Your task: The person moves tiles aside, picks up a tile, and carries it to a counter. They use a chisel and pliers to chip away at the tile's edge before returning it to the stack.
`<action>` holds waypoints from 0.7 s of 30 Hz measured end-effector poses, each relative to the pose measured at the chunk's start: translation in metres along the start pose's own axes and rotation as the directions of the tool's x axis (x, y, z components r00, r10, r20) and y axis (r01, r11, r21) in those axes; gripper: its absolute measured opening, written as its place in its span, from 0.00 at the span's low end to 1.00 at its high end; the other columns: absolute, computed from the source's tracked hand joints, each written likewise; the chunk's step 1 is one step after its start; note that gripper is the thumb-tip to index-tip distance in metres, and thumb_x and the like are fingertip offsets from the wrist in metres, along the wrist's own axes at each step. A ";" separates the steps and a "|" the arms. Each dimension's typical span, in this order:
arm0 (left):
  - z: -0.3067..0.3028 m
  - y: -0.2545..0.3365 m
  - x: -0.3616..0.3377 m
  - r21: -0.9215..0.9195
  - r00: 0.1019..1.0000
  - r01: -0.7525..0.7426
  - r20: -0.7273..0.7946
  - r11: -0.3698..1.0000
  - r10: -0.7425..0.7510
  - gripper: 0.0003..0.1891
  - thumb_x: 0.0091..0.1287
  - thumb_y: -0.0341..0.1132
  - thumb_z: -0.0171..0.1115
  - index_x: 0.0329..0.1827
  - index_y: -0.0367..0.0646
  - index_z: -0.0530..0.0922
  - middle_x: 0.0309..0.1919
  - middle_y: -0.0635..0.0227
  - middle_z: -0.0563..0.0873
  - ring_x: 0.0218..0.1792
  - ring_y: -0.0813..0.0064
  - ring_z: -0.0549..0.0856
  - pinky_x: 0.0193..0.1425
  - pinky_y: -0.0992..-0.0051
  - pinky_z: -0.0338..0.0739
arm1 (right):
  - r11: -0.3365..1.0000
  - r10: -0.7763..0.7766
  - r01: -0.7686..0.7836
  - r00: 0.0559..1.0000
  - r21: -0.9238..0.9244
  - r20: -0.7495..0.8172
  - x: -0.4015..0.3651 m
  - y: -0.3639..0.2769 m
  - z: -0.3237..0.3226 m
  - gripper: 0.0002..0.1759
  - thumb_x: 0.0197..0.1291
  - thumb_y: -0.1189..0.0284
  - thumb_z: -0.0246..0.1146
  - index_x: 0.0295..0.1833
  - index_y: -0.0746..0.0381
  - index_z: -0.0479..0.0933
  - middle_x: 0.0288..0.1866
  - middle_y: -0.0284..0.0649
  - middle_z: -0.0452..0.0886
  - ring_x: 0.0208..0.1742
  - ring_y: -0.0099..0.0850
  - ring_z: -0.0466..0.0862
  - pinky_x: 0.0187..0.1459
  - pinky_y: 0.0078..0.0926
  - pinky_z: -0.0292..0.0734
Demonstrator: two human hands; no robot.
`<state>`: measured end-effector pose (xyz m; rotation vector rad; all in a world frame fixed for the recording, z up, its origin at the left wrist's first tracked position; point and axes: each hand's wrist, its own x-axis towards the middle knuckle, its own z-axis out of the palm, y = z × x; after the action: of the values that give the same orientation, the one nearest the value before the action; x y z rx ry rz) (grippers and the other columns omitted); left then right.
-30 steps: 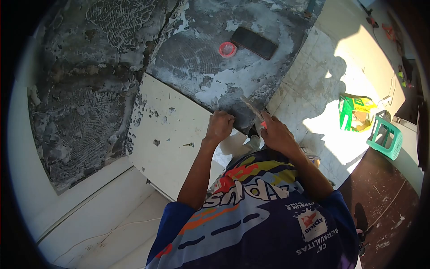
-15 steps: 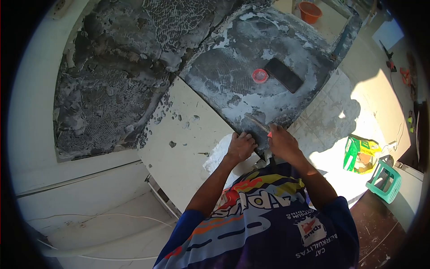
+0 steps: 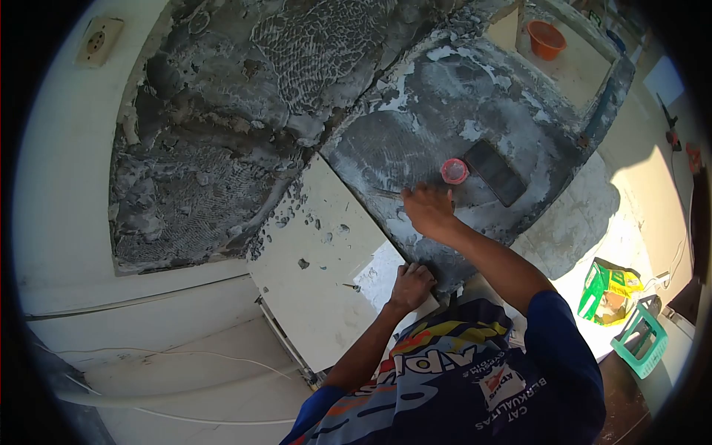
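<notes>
My right hand (image 3: 429, 212) is closed around a scraper (image 3: 384, 193), its thin blade pointing left, low over the rough grey mortar surface (image 3: 445, 252). Most of the handle is hidden in my fist. Nearer to my body, my left hand (image 3: 412, 287) has its fingers curled over the edge of a large cream tile (image 3: 319, 297). Crumbs of dry mortar (image 3: 303, 263) and a small screw-like piece (image 3: 351, 286) lie on that tile. Just beyond my right hand, a red-rimmed round tape roll (image 3: 455, 171) lies beside a black phone (image 3: 495, 173).
Ridged mortar (image 3: 193, 193) covers the area at the left, below a wall socket (image 3: 96, 42). An orange bucket (image 3: 546, 40) stands in a recess at the far right. A green-yellow bag (image 3: 608, 293) and a teal plastic stool (image 3: 642, 341) are on the right.
My right hand has moved forward and left over the mortar with the scraper, away from my left hand. The left hand stays at the tile edge. The whole view has shifted.
</notes>
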<state>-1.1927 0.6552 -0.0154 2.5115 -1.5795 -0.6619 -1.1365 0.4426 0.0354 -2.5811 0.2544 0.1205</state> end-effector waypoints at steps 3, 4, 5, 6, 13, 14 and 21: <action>0.007 0.002 -0.007 -0.057 0.996 0.054 -0.067 0.997 -0.058 0.05 0.65 0.38 0.63 0.37 0.49 0.84 0.41 0.70 0.81 0.53 0.66 0.77 0.56 0.62 0.66 | 0.974 -0.132 0.112 0.987 -0.195 -0.093 0.077 -0.005 0.018 0.12 0.52 0.76 0.65 0.43 0.67 0.82 0.43 0.53 0.82 0.44 0.45 0.85 0.39 0.42 0.81; 0.009 0.004 -0.008 -0.069 0.994 0.080 -0.075 0.994 -0.085 0.05 0.65 0.39 0.63 0.36 0.49 0.84 0.40 0.70 0.81 0.53 0.66 0.77 0.56 0.62 0.66 | 0.950 -0.184 0.149 0.977 -0.274 -0.108 0.099 -0.009 0.023 0.10 0.52 0.76 0.65 0.41 0.66 0.84 0.42 0.51 0.83 0.43 0.43 0.85 0.36 0.42 0.79; 0.010 0.006 -0.008 -0.080 0.990 0.102 -0.086 0.991 -0.109 0.05 0.65 0.39 0.63 0.36 0.49 0.84 0.40 0.70 0.81 0.53 0.66 0.77 0.56 0.62 0.66 | 0.919 -0.209 0.175 0.976 -0.353 -0.060 0.119 -0.015 0.024 0.10 0.52 0.75 0.65 0.40 0.66 0.84 0.43 0.51 0.83 0.43 0.42 0.84 0.37 0.41 0.78; 0.008 0.008 -0.007 -0.074 0.990 0.125 -0.063 0.989 -0.130 0.05 0.65 0.39 0.63 0.37 0.50 0.84 0.42 0.71 0.81 0.52 0.66 0.78 0.56 0.61 0.67 | 0.879 -0.229 0.202 0.973 -0.432 -0.011 0.137 -0.023 0.023 0.10 0.52 0.75 0.65 0.40 0.65 0.85 0.43 0.50 0.83 0.43 0.41 0.84 0.37 0.40 0.76; 0.006 -0.001 0.000 -0.293 0.961 0.184 -0.146 0.938 -0.234 0.06 0.68 0.37 0.60 0.40 0.48 0.84 0.40 0.67 0.83 0.49 0.62 0.80 0.57 0.60 0.70 | 0.642 -0.353 0.307 0.932 -0.703 0.085 0.207 -0.052 0.031 0.12 0.53 0.72 0.67 0.43 0.63 0.87 0.46 0.49 0.83 0.46 0.41 0.81 0.43 0.42 0.72; 0.008 0.000 0.004 -0.356 0.941 0.197 -0.193 0.913 -0.278 0.06 0.69 0.37 0.60 0.40 0.47 0.83 0.39 0.66 0.84 0.47 0.61 0.81 0.56 0.60 0.71 | 0.646 -0.369 0.337 0.923 -0.685 0.107 0.209 -0.055 0.027 0.13 0.53 0.72 0.67 0.43 0.63 0.87 0.47 0.49 0.83 0.47 0.42 0.81 0.44 0.42 0.72; -0.039 -0.053 0.024 -0.646 0.659 0.375 -0.319 0.665 -0.681 0.08 0.67 0.32 0.65 0.43 0.35 0.84 0.33 0.53 0.86 0.37 0.53 0.85 0.44 0.59 0.79 | 0.824 -0.247 0.276 0.961 -0.495 0.126 0.231 -0.038 0.021 0.14 0.52 0.74 0.66 0.44 0.66 0.86 0.46 0.49 0.83 0.49 0.44 0.82 0.47 0.40 0.75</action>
<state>-1.1236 0.6525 -0.0042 2.3878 -0.3263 -0.3002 -0.9036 0.4489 0.0054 -3.1034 -0.1883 0.1793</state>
